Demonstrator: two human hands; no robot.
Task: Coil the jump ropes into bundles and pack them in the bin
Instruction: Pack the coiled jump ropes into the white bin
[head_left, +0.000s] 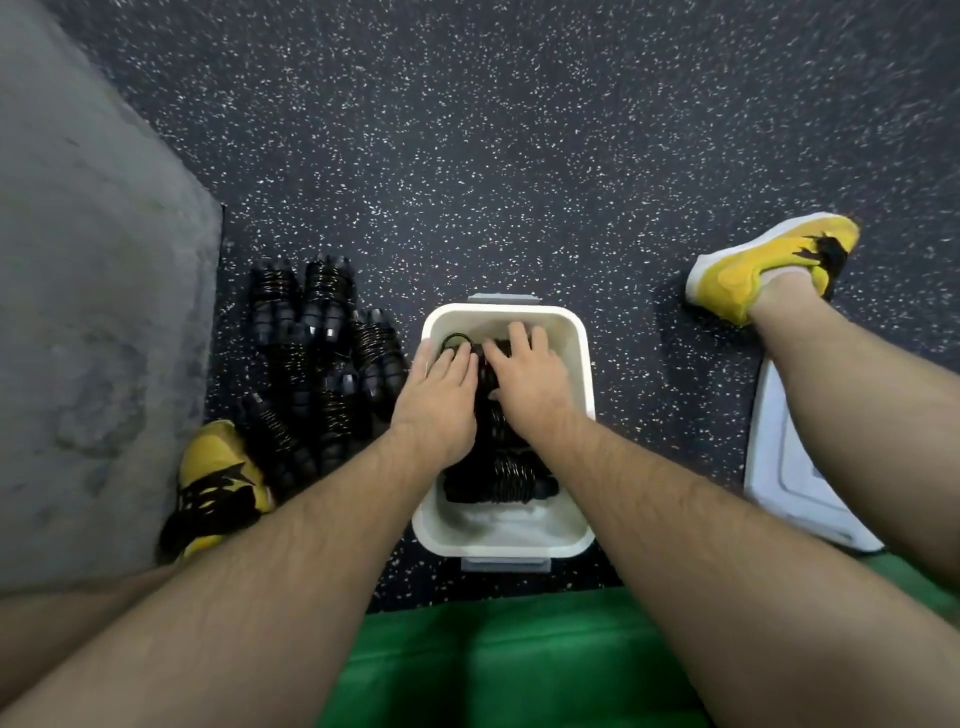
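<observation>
Left hand (441, 387) and right hand (527, 374) lie flat with fingers spread, pressing black coiled ropes (511, 475) into the smooth white plastic bin (498, 538), probably to squash the springy loops and make room. At the bin's nine o'clock a pile (317, 364) of wound, ribbed-handled bundles waits on the speckled floor (519, 156); the lid (795, 467) lies at three.

Bundles (317, 364) left of bin (582, 364), lid (795, 478) right.

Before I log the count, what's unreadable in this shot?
Head view:
- Rope bundles in the bin: left hand and right hand cover the far ones; count unclear.
- Floor pile of bundles: dark, overlapping; number unreadable.
- Bin lid: right leg hides part.
</observation>
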